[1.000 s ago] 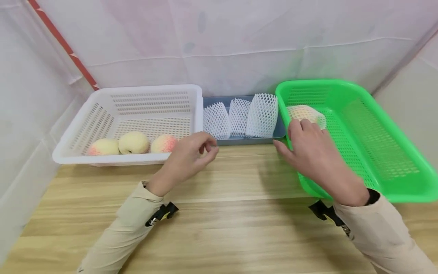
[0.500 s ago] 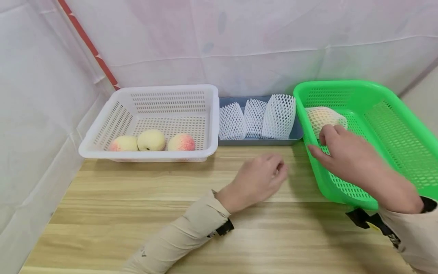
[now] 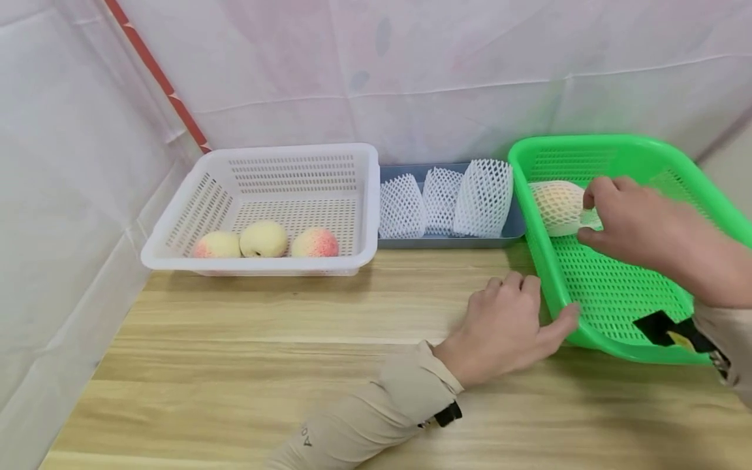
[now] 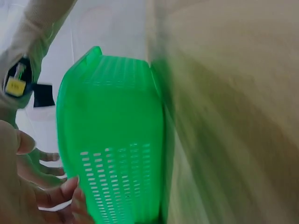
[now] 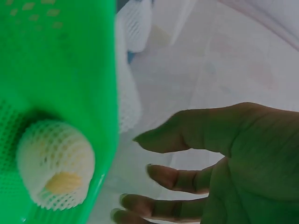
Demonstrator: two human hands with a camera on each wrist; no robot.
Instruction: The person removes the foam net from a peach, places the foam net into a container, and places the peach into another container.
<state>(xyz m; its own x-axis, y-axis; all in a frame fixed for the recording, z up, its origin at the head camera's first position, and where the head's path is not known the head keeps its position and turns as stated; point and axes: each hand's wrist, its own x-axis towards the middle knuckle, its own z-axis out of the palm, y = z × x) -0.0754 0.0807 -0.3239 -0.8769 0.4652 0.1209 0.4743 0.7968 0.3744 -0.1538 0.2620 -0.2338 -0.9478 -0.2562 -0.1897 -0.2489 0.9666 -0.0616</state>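
My left hand (image 3: 499, 326) is at the near left side of the green basket (image 3: 564, 307), thumb over the rim. In the left wrist view its fingertips (image 4: 70, 186) are right at the rim and outer wall. Above the basket, my right hand (image 3: 640, 225) has thumb and fingers apart, with nothing between them. Left of its fingertips lies a peach in a white foam net (image 3: 555, 205), inside the basket by its left wall. The right wrist view shows one end of the fruit (image 5: 63, 182) through the net's opening.
A white basket (image 3: 258, 264) at the left holds 3 peaches (image 3: 263, 239). Between the baskets, a grey-blue tray (image 3: 446, 243) holds 3 white foam nets (image 3: 484, 199). A white cloth wall (image 3: 446, 78) rises behind; the table is wooden (image 3: 247, 365).
My left hand has moved right from beside the white basket to the green basket's rim. My right hand has drawn back to the right of the netted peach. The head view has shifted.
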